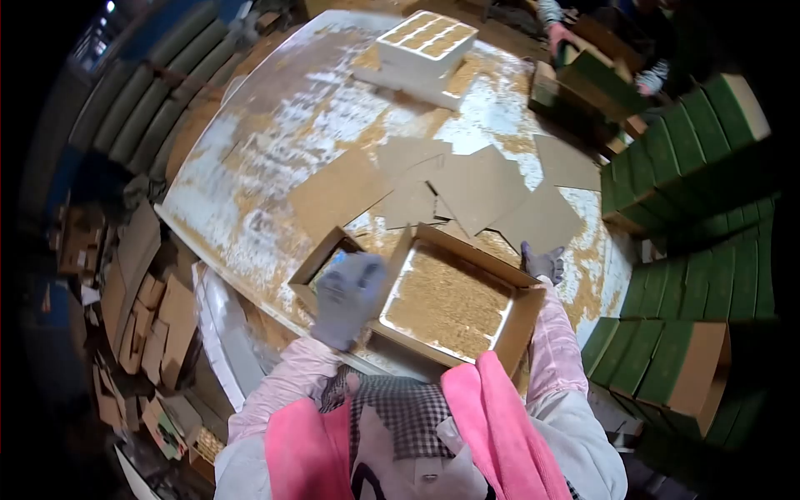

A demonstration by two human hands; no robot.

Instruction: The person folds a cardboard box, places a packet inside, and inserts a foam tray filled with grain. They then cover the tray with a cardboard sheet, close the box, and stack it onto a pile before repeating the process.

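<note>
My left hand (pixel 348 293), in a grey glove, is over a small open cardboard box (pixel 310 265). The hand is blurred, and its fingers are hard to make out. Something blue and green (pixel 335 260) shows inside that box. Beside it stands a larger open cardboard box (pixel 523 321). In this one lies a white-rimmed tray (pixel 390 310) filled level with brown granular material (pixel 450 300). At the larger box's far right corner is my right hand (pixel 546 263), gloved as well, its fingers apart and its wrist along the box's side.
Flat cardboard sheets (pixel 479 187) overlap on the dusty white table (pixel 275 150). White divided trays (pixel 425 50) are stacked at the back. Green boxes (pixel 667 158) pile up on the right; cardboard scraps (pixel 150 325) lie left. Another person's hand (pixel 560 37) is by a green box.
</note>
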